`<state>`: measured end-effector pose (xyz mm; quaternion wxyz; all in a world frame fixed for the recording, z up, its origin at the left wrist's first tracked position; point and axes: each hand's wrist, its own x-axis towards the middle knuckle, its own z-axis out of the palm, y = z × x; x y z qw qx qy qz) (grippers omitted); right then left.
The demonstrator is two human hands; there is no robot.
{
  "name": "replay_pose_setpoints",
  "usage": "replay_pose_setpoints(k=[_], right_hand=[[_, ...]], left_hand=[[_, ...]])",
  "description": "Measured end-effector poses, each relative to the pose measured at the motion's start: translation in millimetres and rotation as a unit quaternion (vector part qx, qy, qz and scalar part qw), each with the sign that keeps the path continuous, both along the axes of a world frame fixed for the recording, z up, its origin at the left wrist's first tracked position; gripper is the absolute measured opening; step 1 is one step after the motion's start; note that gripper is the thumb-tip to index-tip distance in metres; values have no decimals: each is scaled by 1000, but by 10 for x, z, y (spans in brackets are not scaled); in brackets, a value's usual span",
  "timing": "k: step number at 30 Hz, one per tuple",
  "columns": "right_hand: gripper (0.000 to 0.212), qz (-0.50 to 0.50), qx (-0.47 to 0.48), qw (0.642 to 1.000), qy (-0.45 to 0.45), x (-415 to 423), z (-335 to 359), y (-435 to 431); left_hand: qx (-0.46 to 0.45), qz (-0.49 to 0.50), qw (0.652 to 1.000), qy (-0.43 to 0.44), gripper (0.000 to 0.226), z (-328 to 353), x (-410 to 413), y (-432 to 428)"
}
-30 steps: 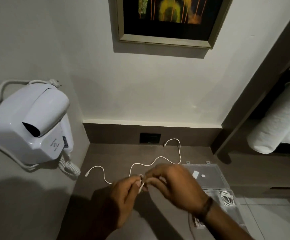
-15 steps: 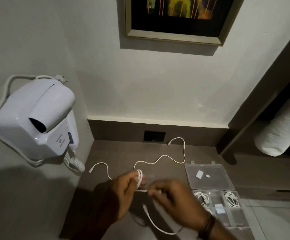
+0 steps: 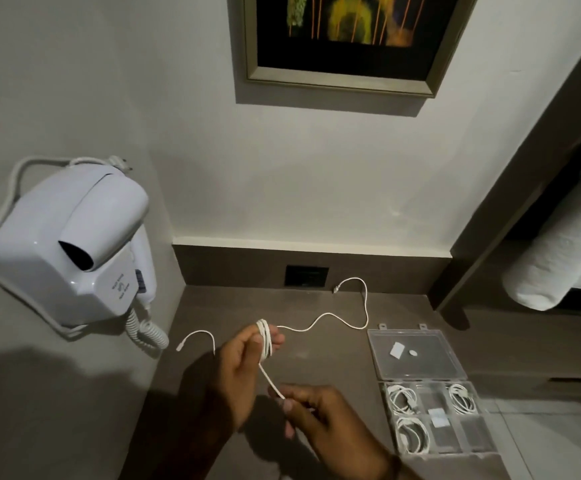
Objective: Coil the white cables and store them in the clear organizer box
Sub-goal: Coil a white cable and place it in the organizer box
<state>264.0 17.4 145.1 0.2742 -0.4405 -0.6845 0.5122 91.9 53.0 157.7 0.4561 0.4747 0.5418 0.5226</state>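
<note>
A white cable [image 3: 330, 317] trails across the brown counter toward the back wall. Part of it is wound in loops around the fingers of my left hand [image 3: 244, 362], which is closed on the coil. My right hand [image 3: 313, 410] pinches a taut stretch of the same cable just below the left hand. A second short white cable end [image 3: 195, 337] curves out to the left of my left hand. The clear organizer box [image 3: 455, 441] stands open at the right, its lid [image 3: 417, 355] laid back; three compartments hold coiled white cables.
A white wall-mounted hair dryer [image 3: 70, 251] with a curly cord hangs on the left wall. A dark socket plate [image 3: 306, 276] sits in the back panel. A framed picture [image 3: 348, 39] hangs above. A rolled white towel [image 3: 559, 265] lies on a shelf at the right.
My right hand has dropped lower and pulled the cable taut below the left hand. More loops now sit around my left fingers. The view has shifted so the box shows fully.
</note>
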Motion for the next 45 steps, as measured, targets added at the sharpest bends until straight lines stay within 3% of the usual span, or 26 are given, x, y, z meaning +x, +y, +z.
replay_pose_setpoints(k=[2,3,5,6,8,10,13,15,17,18,20,22,26,29,31,35,38,40,43,45], right_hand=[[21,20,62,997,-44,185,311,111],[19,11,111,992,-62,291,447,204],[16,-7,189,978,-92,439,640,442],[14,-20,192,978,-84,456,658,549],[10,-81,104,991,23,364,532,662],[11,-149,4,983,110,192,258,599],[33,-135,-45,982,123,-75,-140,238],[31,-113,27,991,64,-154,-193,63],[29,-80,156,984,-39,-131,-161,50],[27,-59,210,972,-85,-102,-116,71],[19,-41,283,949,-133,-48,-4,121],[11,-71,311,939,-126,5,51,152],[14,-188,257,948,-11,81,16,161],[15,-195,265,944,22,61,-7,140],[14,-183,242,951,56,34,3,154],[18,-154,84,967,184,-50,15,145],[36,-186,-5,959,214,-70,24,136],[50,-197,-72,955,210,-49,22,148],[35,-104,-167,946,257,-48,58,144],[27,-101,-177,942,267,-47,60,143]], left_hand=[[82,-53,961,258,25,-103,-119,-79],[91,-85,938,324,23,-117,-150,-129],[81,-162,928,326,24,-81,-119,-227],[64,-208,941,259,26,-31,-57,-264],[-40,-223,974,5,26,117,99,-294],[-129,-136,961,-202,20,207,186,-223],[-148,24,927,-343,27,233,173,-120],[-120,56,954,-271,31,274,158,-97],[-76,41,994,-70,31,226,163,-153],[-57,22,998,33,30,191,178,-193],[-11,10,981,195,26,161,218,-272],[38,36,951,305,21,178,276,-325],[7,45,932,361,22,192,338,-338],[-2,57,937,344,22,166,313,-334],[-5,85,951,296,20,152,309,-318],[-43,73,989,124,30,136,267,-272],[-66,56,996,5,31,97,248,-266],[-69,43,997,6,30,61,255,-275],[-55,61,996,38,28,49,240,-292],[-35,44,997,52,31,101,244,-299]])
